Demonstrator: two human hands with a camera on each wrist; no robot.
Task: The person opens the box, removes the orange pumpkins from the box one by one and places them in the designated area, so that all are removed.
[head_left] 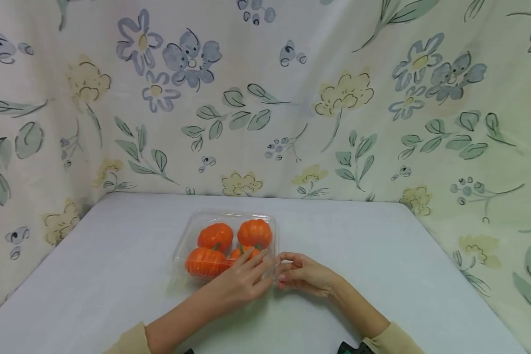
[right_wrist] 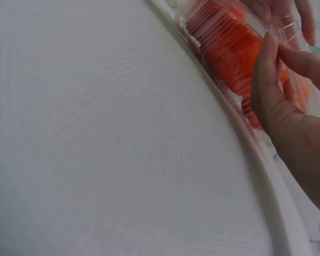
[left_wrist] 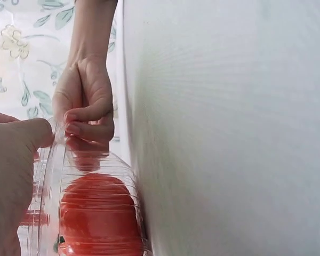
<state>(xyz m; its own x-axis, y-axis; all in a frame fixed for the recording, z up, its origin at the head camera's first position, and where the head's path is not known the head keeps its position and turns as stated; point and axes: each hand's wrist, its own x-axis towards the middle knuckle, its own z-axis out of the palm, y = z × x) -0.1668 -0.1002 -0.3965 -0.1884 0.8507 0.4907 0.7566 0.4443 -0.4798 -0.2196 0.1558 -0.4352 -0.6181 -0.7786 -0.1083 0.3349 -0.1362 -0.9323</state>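
Note:
A clear plastic clamshell box (head_left: 185, 238) sits on the table with its lid down over several small orange pumpkins (head_left: 206, 262) with green stems. My left hand (head_left: 245, 278) lies across the front right of the lid, fingers extended and partly hiding one pumpkin (head_left: 236, 252). At the box's front right corner, my right hand (head_left: 307, 274) pinches the rim between thumb and fingers. The left wrist view shows the left thumb (left_wrist: 40, 132) against the rim, with the right hand (left_wrist: 85, 101) beyond it. Whether the rim is fastened there I cannot tell.
The white table (head_left: 115, 255) extends around the box. Behind it and at its sides hangs a flower-patterned cloth (head_left: 265, 147). A dark strap-like item (head_left: 356, 348) shows by the right sleeve (head_left: 391, 339).

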